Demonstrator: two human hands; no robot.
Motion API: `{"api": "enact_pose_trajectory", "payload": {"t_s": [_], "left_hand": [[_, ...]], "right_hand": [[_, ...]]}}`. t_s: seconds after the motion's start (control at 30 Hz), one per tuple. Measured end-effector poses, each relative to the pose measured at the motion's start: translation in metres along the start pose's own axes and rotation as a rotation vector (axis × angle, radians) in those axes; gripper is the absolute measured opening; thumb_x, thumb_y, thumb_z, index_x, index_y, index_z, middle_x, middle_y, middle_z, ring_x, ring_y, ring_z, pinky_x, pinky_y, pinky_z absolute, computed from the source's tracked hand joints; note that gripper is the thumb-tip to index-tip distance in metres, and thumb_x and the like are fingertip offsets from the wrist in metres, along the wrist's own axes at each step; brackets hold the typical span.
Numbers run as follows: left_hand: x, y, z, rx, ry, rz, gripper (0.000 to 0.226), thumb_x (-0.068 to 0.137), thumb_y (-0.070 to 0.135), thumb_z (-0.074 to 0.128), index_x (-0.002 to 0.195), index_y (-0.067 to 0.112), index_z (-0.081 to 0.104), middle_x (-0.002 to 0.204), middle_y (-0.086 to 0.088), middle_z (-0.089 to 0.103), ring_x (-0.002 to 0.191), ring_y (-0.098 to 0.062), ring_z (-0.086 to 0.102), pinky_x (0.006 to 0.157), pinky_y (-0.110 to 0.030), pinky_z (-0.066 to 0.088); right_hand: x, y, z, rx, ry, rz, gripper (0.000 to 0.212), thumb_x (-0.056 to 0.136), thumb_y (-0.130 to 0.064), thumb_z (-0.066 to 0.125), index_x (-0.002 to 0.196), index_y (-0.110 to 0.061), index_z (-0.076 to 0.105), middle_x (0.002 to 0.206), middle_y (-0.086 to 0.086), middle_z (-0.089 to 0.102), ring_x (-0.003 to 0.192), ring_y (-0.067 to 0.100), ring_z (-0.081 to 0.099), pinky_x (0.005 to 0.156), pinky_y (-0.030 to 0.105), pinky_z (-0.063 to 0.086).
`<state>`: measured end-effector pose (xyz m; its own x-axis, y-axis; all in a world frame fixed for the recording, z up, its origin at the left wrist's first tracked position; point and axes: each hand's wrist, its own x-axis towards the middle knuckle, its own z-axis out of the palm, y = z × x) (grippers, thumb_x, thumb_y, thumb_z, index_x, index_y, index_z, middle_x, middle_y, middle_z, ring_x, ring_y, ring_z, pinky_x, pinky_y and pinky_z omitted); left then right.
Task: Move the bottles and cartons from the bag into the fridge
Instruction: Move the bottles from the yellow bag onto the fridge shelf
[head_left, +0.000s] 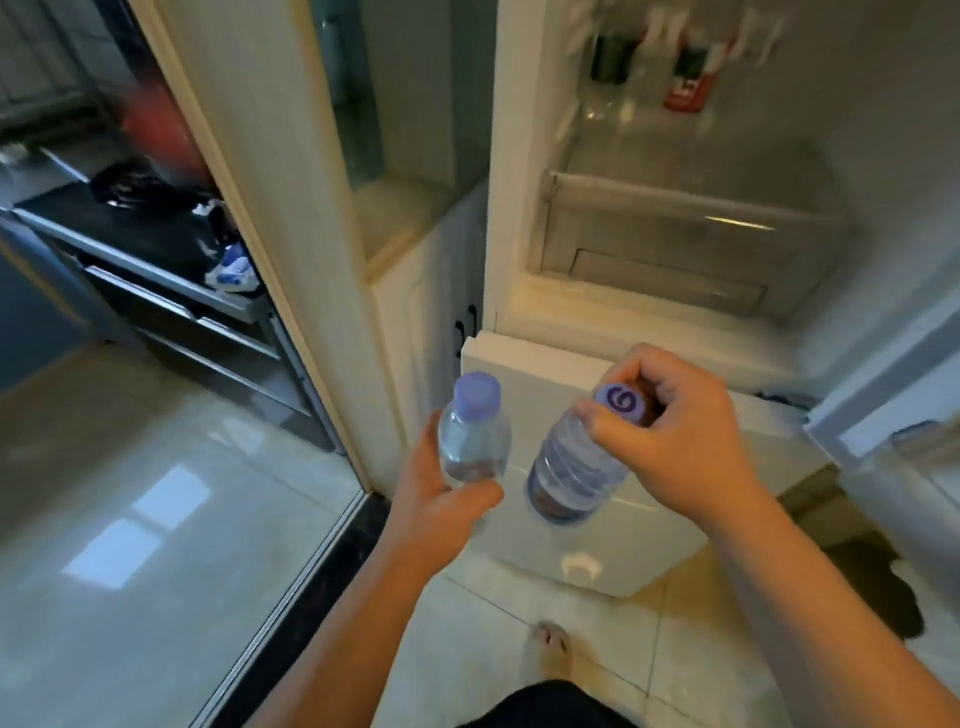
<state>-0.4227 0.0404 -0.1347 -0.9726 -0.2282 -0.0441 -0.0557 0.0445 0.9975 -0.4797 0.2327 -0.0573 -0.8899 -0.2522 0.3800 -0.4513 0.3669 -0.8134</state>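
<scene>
While outside the fridge (649, 309), left bottle (472, 441), right bottle (574, 467) apart

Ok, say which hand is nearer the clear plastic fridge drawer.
Right. The right hand, holding a purple-capped clear plastic bottle, hangs below the drawer; the left hand, holding a second bottle, is lower, further left.

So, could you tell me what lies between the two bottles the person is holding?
Nothing: in the head view the left bottle and the right bottle are apart, with only the white lower fridge front showing behind the gap.
</scene>
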Motion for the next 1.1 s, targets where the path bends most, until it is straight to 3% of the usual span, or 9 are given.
{"api": "enact_pose_trajectory", "payload": {"t_s": [0.13, 0.2, 0.3, 0.47, 0.6, 0.67, 0.77, 0.9, 1.1], "left_hand": [[0.066, 0.032, 0.029, -0.017, -0.024, 0.1, 0.055, 0.06, 0.007, 0.067, 0.106, 0.037, 0.059, 0.097, -0.014, 0.065, 0.086, -0.026, 0.066, 0.075, -0.037, 0.055], [0.1, 0.053, 0.047, -0.032, -0.046, 0.162, 0.053, 0.059, 0.006, 0.065, 0.109, 0.023, 0.059, 0.095, -0.017, 0.064, 0.083, -0.026, 0.064, 0.072, -0.037, 0.053], [0.146, 0.087, 0.075, -0.049, -0.052, 0.237, 0.053, 0.058, 0.003, 0.065, 0.11, 0.014, 0.058, 0.092, -0.012, 0.065, 0.08, -0.017, 0.065, 0.069, -0.032, 0.053], [0.214, 0.135, 0.114, -0.139, -0.063, 0.335, 0.054, 0.06, -0.007, 0.068, 0.109, 0.013, 0.058, 0.084, 0.006, 0.07, 0.077, -0.005, 0.068, 0.066, -0.019, 0.054], [0.26, 0.163, 0.137, -0.171, -0.074, 0.347, 0.054, 0.063, -0.009, 0.071, 0.114, 0.004, 0.057, 0.08, 0.007, 0.072, 0.076, -0.005, 0.069, 0.066, -0.02, 0.055], [0.285, 0.172, 0.147, -0.147, -0.084, 0.337, 0.055, 0.06, -0.001, 0.071, 0.111, 0.014, 0.059, 0.083, 0.008, 0.072, 0.08, -0.007, 0.069, 0.07, -0.024, 0.056], [0.32, 0.179, 0.163, -0.123, -0.065, 0.326, 0.053, 0.07, -0.012, 0.07, 0.103, 0.027, 0.058, 0.082, 0.012, 0.07, 0.077, -0.001, 0.067, 0.067, -0.019, 0.053], [0.358, 0.19, 0.176, -0.125, -0.003, 0.345, 0.047, 0.069, -0.013, 0.069, 0.105, 0.017, 0.059, 0.085, 0.003, 0.068, 0.068, 0.001, 0.064, 0.061, -0.017, 0.049], [0.394, 0.188, 0.191, -0.146, 0.022, 0.319, 0.051, 0.071, -0.01, 0.068, 0.114, 0.013, 0.056, 0.088, 0.002, 0.067, 0.074, -0.007, 0.064, 0.071, -0.029, 0.049]], "right_hand": [[0.062, 0.007, -0.026, 0.013, 0.13, -0.05, 0.025, 0.071, -0.035, 0.074, 0.067, -0.019, 0.055, 0.059, -0.006, 0.054, 0.053, 0.005, 0.045, 0.05, 0.014, 0.035], [0.095, 0.01, -0.041, 0.018, 0.182, -0.086, 0.023, 0.071, -0.032, 0.074, 0.068, -0.018, 0.057, 0.058, -0.006, 0.054, 0.053, 0.004, 0.045, 0.05, 0.014, 0.035], [0.144, 0.012, -0.063, 0.03, 0.264, -0.126, 0.025, 0.071, -0.028, 0.074, 0.069, -0.009, 0.058, 0.059, 0.003, 0.054, 0.054, 0.004, 0.043, 0.05, 0.017, 0.035], [0.22, 0.02, -0.099, 0.059, 0.397, -0.182, 0.025, 0.072, -0.026, 0.074, 0.069, -0.007, 0.057, 0.057, -0.008, 0.049, 0.053, 0.001, 0.041, 0.049, 0.012, 0.034], [0.268, 0.032, -0.122, 0.057, 0.512, -0.166, 0.029, 0.074, -0.025, 0.077, 0.068, -0.008, 0.055, 0.055, -0.01, 0.045, 0.053, 0.001, 0.039, 0.05, 0.018, 0.035], [0.288, 0.038, -0.132, 0.053, 0.56, -0.141, 0.029, 0.076, -0.023, 0.079, 0.067, -0.009, 0.054, 0.056, -0.006, 0.046, 0.054, 0.004, 0.04, 0.051, 0.025, 0.036], [0.313, 0.049, -0.149, 0.013, 0.611, -0.117, 0.028, 0.077, -0.025, 0.078, 0.067, -0.012, 0.056, 0.055, -0.008, 0.049, 0.053, 0.003, 0.042, 0.05, 0.023, 0.037], [0.338, 0.068, -0.17, -0.038, 0.672, -0.061, 0.029, 0.076, -0.026, 0.079, 0.063, -0.022, 0.053, 0.05, -0.018, 0.051, 0.049, -0.002, 0.043, 0.049, 0.015, 0.035], [0.356, 0.101, -0.186, -0.103, 0.68, 0.049, 0.032, 0.077, -0.027, 0.077, 0.062, -0.019, 0.05, 0.052, -0.008, 0.047, 0.048, 0.001, 0.039, 0.05, 0.024, 0.036]]}}
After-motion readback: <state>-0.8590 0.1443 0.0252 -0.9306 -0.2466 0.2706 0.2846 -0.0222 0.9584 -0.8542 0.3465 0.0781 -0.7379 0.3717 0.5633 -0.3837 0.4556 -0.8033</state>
